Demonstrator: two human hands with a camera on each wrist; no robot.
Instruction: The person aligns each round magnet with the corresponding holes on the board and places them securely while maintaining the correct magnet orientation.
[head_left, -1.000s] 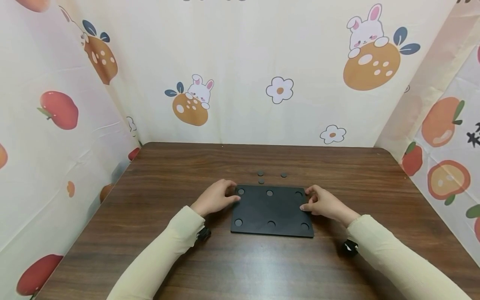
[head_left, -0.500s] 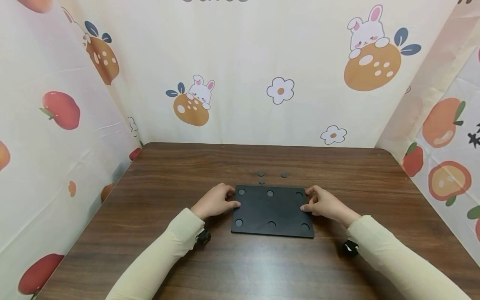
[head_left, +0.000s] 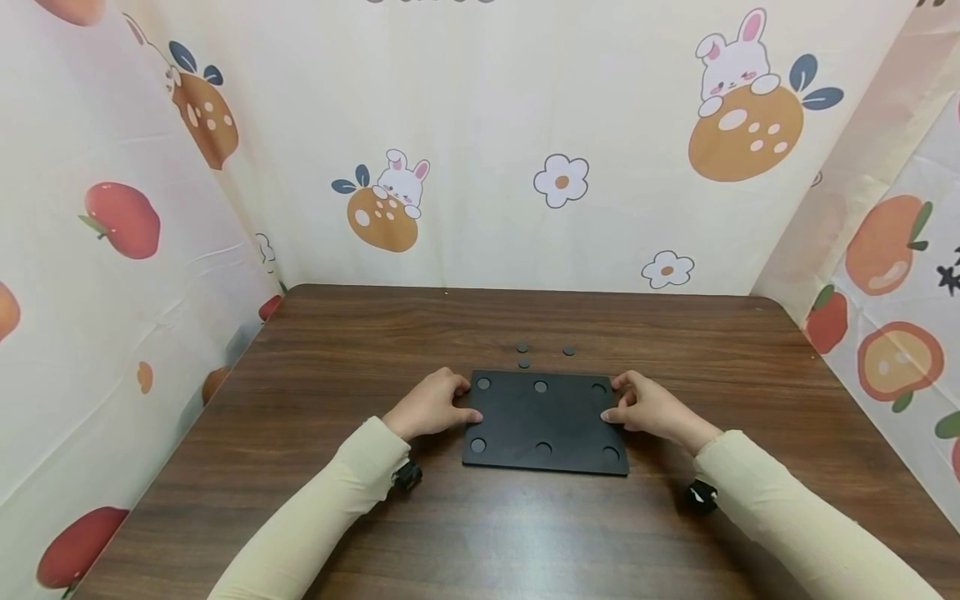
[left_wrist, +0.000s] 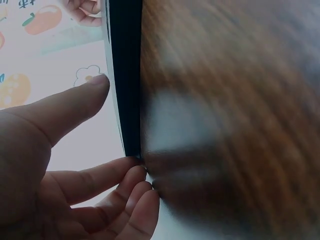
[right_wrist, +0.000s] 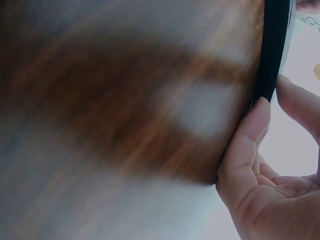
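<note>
A black rectangular board (head_left: 540, 421) with several round recesses lies flat on the wooden table. Three recesses, the two on the left and the far middle one, look lighter grey; the others show a dark crescent inside. My left hand (head_left: 431, 404) grips the board's left edge, thumb on top and fingers against the side. At the opposite edge, my right hand (head_left: 648, 408) pinches the board between thumb and curled fingers. In both wrist views the board's dark side stands close to the fingertips. Just beyond the far edge lie three small dark discs (head_left: 524, 363).
The brown wood-grain table (head_left: 375, 329) spreads out around the board. Behind it hangs a pale curtain (head_left: 480, 167) printed with rabbits, fruit and flowers, and similar cloth closes in both sides. A black wrist camera (head_left: 407, 473) sits under the left cuff.
My left hand has shifted slightly nearer along the board's left edge, its thumb sliding toward me. The right hand, the board and the loose discs stay put.
</note>
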